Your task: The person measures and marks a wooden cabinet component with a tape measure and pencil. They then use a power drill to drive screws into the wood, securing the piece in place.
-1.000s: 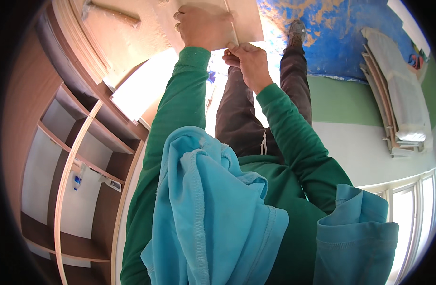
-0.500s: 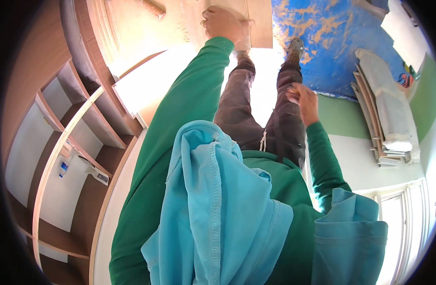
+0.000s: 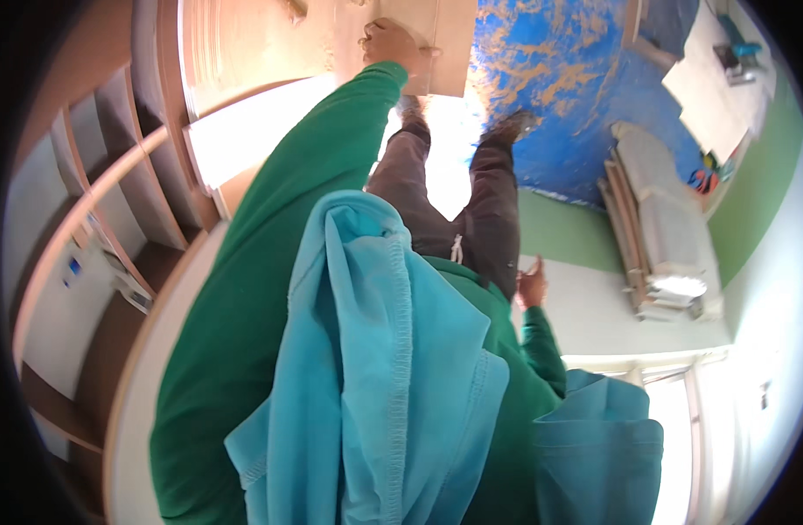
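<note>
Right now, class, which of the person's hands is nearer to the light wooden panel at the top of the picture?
Left. The left hand grips the light wooden panel at its edge, arm stretched out. The right hand hangs apart from it, open, beside the grey trousers.

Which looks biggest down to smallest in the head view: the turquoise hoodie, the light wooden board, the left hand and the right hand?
1. turquoise hoodie, by far the largest, though nearest the camera.
2. light wooden board, partly cut by the frame edge.
3. left hand, gripping the board.
4. right hand, only slightly smaller-looking; unsure.
</note>
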The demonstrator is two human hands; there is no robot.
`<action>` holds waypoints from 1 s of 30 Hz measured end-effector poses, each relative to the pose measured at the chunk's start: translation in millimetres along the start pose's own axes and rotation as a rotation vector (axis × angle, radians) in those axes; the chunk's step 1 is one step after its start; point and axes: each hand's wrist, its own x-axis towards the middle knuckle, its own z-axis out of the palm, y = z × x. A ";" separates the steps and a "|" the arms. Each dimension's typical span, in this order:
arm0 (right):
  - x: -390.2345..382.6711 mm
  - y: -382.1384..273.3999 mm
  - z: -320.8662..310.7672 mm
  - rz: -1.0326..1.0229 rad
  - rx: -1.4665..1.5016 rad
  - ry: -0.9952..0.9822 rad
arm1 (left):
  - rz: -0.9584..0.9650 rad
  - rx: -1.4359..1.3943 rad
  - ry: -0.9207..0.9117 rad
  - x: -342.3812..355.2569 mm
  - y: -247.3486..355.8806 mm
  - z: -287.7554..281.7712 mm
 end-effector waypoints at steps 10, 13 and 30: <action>66.5 -83.3 -144.0 -0.013 0.085 -0.061 | -0.078 0.059 -0.104 5.1 -2.1 -2.2; 82.4 -91.3 -182.3 -0.069 0.010 -0.033 | 0.134 0.469 -0.045 11.4 -34.7 33.2; 219.7 -298.5 -305.9 -0.903 -0.215 0.135 | -0.106 -0.046 -0.028 11.1 -1.5 18.0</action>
